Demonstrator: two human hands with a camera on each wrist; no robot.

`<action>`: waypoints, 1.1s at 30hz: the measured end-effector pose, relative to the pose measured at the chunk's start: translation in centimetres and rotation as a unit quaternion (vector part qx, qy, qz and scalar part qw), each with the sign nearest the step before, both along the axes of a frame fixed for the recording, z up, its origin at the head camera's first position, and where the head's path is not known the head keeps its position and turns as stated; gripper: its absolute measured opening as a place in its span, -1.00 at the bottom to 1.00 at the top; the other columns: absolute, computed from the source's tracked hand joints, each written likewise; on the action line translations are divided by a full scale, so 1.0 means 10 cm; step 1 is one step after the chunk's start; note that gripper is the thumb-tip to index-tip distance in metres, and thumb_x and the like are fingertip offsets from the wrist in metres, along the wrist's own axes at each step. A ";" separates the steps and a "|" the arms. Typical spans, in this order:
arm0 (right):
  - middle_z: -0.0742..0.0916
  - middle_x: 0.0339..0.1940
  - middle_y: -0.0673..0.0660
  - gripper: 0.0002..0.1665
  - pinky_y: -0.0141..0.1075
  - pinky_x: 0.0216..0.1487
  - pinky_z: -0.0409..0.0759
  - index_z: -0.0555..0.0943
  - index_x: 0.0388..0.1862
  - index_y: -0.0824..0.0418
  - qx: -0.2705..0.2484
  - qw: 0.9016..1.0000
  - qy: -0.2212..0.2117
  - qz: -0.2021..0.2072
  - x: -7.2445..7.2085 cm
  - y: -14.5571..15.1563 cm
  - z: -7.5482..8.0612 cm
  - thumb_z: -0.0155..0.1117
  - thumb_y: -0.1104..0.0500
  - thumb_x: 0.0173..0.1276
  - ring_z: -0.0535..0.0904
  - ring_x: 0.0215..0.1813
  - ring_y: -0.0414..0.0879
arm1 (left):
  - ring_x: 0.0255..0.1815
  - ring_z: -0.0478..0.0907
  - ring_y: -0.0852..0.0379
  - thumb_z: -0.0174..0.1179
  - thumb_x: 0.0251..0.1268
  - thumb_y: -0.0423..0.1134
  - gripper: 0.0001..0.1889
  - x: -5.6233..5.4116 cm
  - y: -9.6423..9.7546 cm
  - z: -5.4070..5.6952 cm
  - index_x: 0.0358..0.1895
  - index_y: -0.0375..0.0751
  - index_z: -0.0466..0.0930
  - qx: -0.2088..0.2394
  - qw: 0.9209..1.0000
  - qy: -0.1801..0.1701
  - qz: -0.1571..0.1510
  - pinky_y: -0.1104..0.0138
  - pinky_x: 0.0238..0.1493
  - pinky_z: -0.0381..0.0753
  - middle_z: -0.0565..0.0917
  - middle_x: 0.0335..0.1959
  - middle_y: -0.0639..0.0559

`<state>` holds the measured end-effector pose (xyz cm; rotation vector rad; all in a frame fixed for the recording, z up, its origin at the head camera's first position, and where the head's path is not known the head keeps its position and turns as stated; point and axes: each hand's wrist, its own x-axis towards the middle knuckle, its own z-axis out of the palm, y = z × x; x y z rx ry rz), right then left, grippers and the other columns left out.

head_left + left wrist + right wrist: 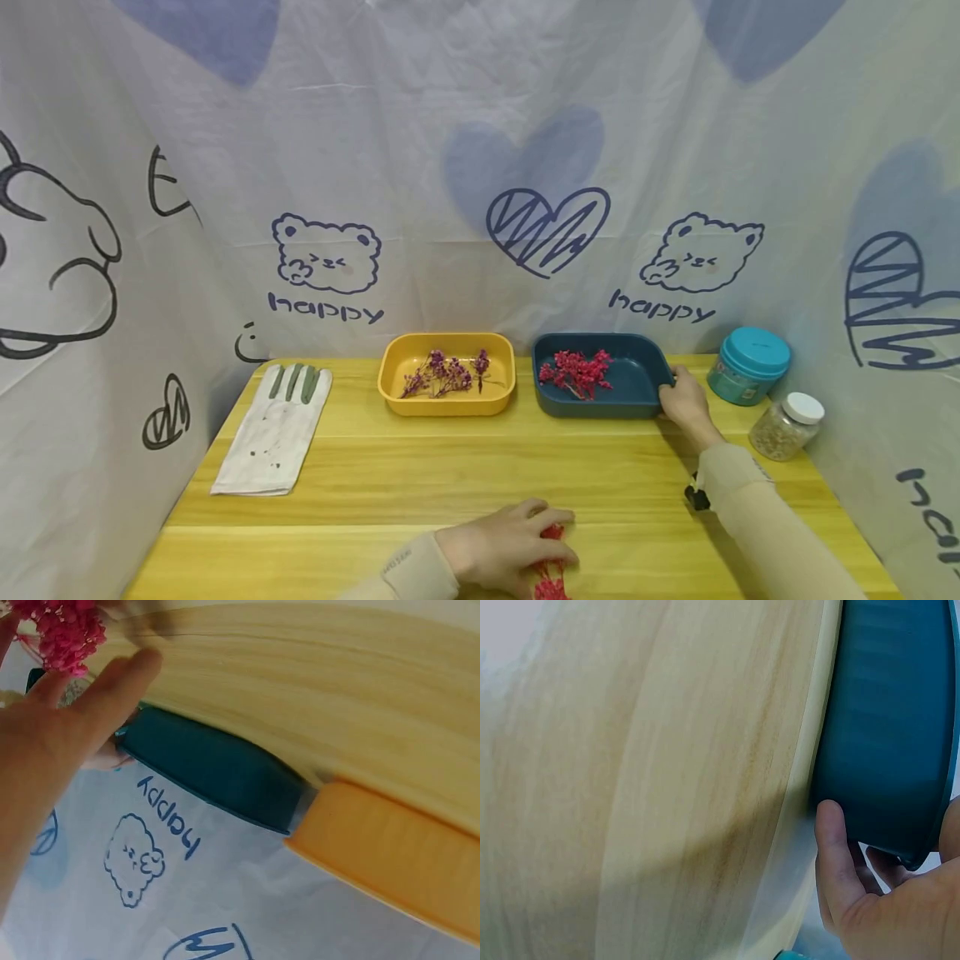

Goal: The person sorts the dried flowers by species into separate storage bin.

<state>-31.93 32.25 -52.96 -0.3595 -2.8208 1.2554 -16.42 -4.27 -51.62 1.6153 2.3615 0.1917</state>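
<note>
At the table's near side my left hand (504, 542) holds a sprig of red dried flowers (551, 588) between thumb and fingers. In the left wrist view the red blossoms (64, 637) show beyond the fingers of that hand (71, 712). My right hand (686, 404) grips the right end of a dark blue tray (637, 375), its thumb (831, 825) against the tray's side in the right wrist view. More red dried flowers (577, 372) lie inside that tray, toward its left.
Left of the blue tray stands a yellow tray (446, 407) with purple dried flowers (450, 375). A white glove (266, 442) lies at the far left. At the right are a turquoise-lidded tub (750, 367) and a white-capped jar (783, 429). Printed curtains (450, 167) enclose the wooden table (360, 467).
</note>
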 end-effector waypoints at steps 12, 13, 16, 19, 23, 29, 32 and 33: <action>0.43 0.46 0.62 -0.35 -0.19 -0.37 0.84 0.24 0.54 0.50 -0.003 1.000 -0.001 -0.005 0.01 0.01 0.01 -0.18 0.28 0.53 0.58 0.25 0.48 | 0.39 0.47 0.12 0.28 0.53 -0.05 -0.69 0.03 0.10 -0.03 0.24 0.35 0.68 0.016 0.996 0.082 -0.030 0.40 0.33 0.60 0.53 0.45 0.14; 0.43 0.46 0.62 -0.35 -0.18 -0.36 0.84 0.24 0.54 0.50 -0.003 1.000 -0.002 -0.005 0.01 0.01 0.01 -0.18 0.28 0.53 0.58 0.25 0.48 | 0.37 0.48 0.14 0.28 0.54 -0.07 -0.70 0.03 0.11 -0.03 0.23 0.35 0.69 0.019 0.996 0.083 -0.029 0.42 0.31 0.60 0.54 0.43 0.15; 0.43 0.47 0.62 -0.35 -0.18 -0.36 0.84 0.23 0.55 0.49 -0.003 1.000 -0.002 -0.005 0.02 0.01 0.02 -0.19 0.28 0.54 0.60 0.23 0.47 | 0.31 0.52 0.20 0.26 0.55 -0.13 -0.72 0.02 0.12 -0.01 0.19 0.32 0.71 0.028 0.995 0.087 -0.029 0.50 0.26 0.59 0.57 0.38 0.16; 0.44 0.45 0.62 -0.37 -0.17 -0.36 0.84 0.24 0.54 0.49 -0.002 1.000 -0.003 -0.006 0.02 0.01 0.02 -0.18 0.28 0.55 0.62 0.18 0.45 | 0.26 0.52 0.24 0.28 0.53 -0.16 -0.73 0.00 0.12 0.00 0.15 0.31 0.72 0.040 0.995 0.090 -0.030 0.59 0.22 0.54 0.58 0.34 0.17; 0.46 0.44 0.62 -0.37 -0.15 -0.35 0.84 0.26 0.53 0.49 -0.002 1.000 -0.004 -0.009 0.02 0.01 0.02 -0.18 0.28 0.53 0.65 0.13 0.43 | 0.28 0.51 0.25 0.31 0.49 -0.17 -0.73 -0.04 0.12 0.04 0.13 0.29 0.72 0.049 0.994 0.091 -0.028 0.61 0.25 0.52 0.59 0.33 0.16; 0.44 0.45 0.62 -0.36 -0.15 -0.32 0.85 0.23 0.55 0.48 0.000 1.000 -0.008 -0.008 0.01 0.00 0.02 -0.20 0.27 0.55 0.62 0.19 0.45 | 0.26 0.56 0.18 0.30 0.47 -0.25 -0.73 -0.11 0.17 0.11 0.09 0.24 0.72 0.061 0.991 0.121 -0.022 0.53 0.27 0.58 0.62 0.34 0.10; 0.45 0.45 0.62 -0.36 -0.16 -0.34 0.84 0.25 0.54 0.48 -0.001 1.000 -0.007 -0.008 0.01 0.00 0.02 -0.19 0.27 0.54 0.62 0.19 0.46 | 0.26 0.57 0.14 0.31 0.43 -0.30 -0.68 -0.17 0.21 0.17 0.11 0.22 0.72 0.063 0.990 0.126 -0.010 0.50 0.23 0.63 0.61 0.36 0.06; 0.45 0.44 0.62 -0.37 -0.17 -0.35 0.84 0.25 0.54 0.48 -0.002 1.000 -0.007 -0.009 0.01 0.00 0.02 -0.18 0.27 0.55 0.63 0.18 0.45 | 0.27 0.57 0.13 0.31 0.43 -0.31 -0.67 -0.20 0.22 0.20 0.12 0.21 0.72 0.064 0.990 0.128 -0.007 0.48 0.24 0.64 0.61 0.37 0.05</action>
